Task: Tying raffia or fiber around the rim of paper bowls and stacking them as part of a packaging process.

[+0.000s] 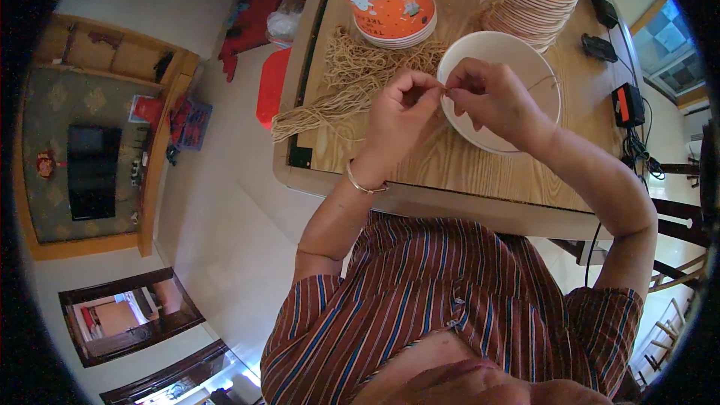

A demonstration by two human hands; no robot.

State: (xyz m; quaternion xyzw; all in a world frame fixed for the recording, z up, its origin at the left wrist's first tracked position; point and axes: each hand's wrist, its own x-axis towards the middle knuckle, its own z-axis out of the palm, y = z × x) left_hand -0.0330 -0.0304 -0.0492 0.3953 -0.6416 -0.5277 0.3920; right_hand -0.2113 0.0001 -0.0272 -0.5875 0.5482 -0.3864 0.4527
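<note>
My left hand (407, 109) and my right hand (499, 97) meet fingertip to fingertip over the left part of an open white paper bucket (491, 45). Both are closed in a pinch, and a tiny tan bit between them looks like the end of a cord. Inside the bucket's right side, a thin tan cord (545, 79) arcs near the rim. Most of what the fingers pinch is hidden. Left of the bucket lies a loose bundle of tan cords (360, 67), its strands reaching the table's left edge.
Behind the cords stands an upside-down orange and green paper bucket (394, 7). A tall stack of nested buckets (529, 7) stands at the far right. Black adapters (627, 105) with cables line the right edge of the wooden table (480, 172). A red stool (271, 88) is beyond its left edge.
</note>
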